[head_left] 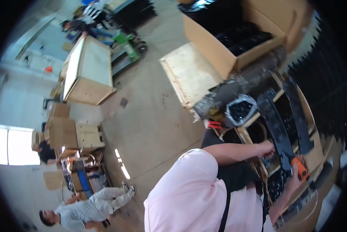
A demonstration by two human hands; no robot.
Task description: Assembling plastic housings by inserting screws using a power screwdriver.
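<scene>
My right hand is closed round an orange-and-black hand tool, whose exact kind I cannot make out. The tool lies against the lower end of a long, flat black strip. My left hand is curled at the strip's left edge, above a divided wooden box; what its fingers hold, if anything, is hidden. A second black strip lies to the right. Small dark pieces fill a compartment below, and a clear plastic bag of black pieces sits beyond my left hand.
Red-handled pliers or a similar tool lie by the bag. Beyond stands a large cardboard box with black plastic bags. A person in a striped shirt is at lower left; another leans over a wooden crate near a green pallet jack.
</scene>
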